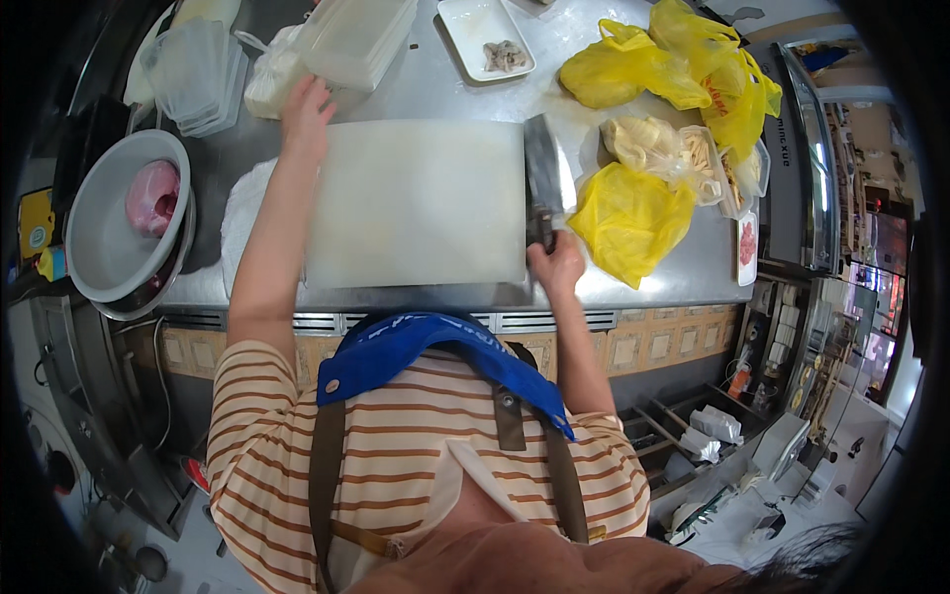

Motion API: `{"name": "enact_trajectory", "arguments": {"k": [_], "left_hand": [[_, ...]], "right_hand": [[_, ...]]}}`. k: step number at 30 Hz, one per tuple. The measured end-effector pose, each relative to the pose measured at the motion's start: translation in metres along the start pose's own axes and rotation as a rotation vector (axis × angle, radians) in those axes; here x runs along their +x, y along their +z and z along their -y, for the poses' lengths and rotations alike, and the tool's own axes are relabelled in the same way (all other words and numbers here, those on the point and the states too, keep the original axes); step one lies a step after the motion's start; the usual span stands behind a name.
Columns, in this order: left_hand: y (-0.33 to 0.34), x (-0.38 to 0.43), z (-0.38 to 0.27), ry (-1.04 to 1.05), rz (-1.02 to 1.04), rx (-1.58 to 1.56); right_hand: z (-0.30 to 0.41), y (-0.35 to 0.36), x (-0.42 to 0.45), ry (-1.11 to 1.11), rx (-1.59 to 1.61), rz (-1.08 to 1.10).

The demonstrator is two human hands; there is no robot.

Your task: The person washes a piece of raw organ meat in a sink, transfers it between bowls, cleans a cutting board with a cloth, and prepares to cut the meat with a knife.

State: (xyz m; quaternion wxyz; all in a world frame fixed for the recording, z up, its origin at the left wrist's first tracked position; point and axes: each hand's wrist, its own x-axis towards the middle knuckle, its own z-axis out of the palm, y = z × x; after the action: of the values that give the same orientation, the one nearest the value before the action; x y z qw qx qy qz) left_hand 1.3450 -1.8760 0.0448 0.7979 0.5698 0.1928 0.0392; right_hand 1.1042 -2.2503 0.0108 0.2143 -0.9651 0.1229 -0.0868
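A thick white cutting board [415,204] lies flat on the steel worktable in front of me. My right hand [560,260] is closed around the dark handle of a cleaver [548,167], whose broad blade points away along the board's right edge. Past the board's far left corner is my left hand [306,111], its fingers apart and nothing visibly held. Its fingertips are close to stacked translucent plastic containers [360,41] and a white plastic bag [273,78]; whether they touch cannot be made out. A white cloth [245,215] lies partly under my left forearm.
A grey basin [93,215] with a piece of raw meat [152,197] stands at left, near clear tubs [193,74]. Yellow plastic bags [634,219] and food packs [698,152] crowd the right. A white tray [475,22] with greyish food sits at the back.
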Motion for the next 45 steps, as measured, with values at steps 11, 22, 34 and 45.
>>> {"name": "enact_trajectory", "arguments": {"k": [11,22,34,45], "left_hand": [[-0.165,-0.2,0.051,0.155,0.198,0.908],[-0.14,-0.181,0.036,0.297,-0.007,1.306],[-0.141,-0.19,0.033,0.338,0.025,1.369],[-0.176,-0.169,0.035,0.296,0.079,0.946]], "right_hand": [[0.023,-0.002,0.034,0.061,0.071,0.048],[0.066,0.035,0.036,0.564,0.529,0.386],[0.07,0.052,0.009,0.469,0.359,0.266],[0.147,-0.072,0.016,0.498,1.169,0.626]]}}
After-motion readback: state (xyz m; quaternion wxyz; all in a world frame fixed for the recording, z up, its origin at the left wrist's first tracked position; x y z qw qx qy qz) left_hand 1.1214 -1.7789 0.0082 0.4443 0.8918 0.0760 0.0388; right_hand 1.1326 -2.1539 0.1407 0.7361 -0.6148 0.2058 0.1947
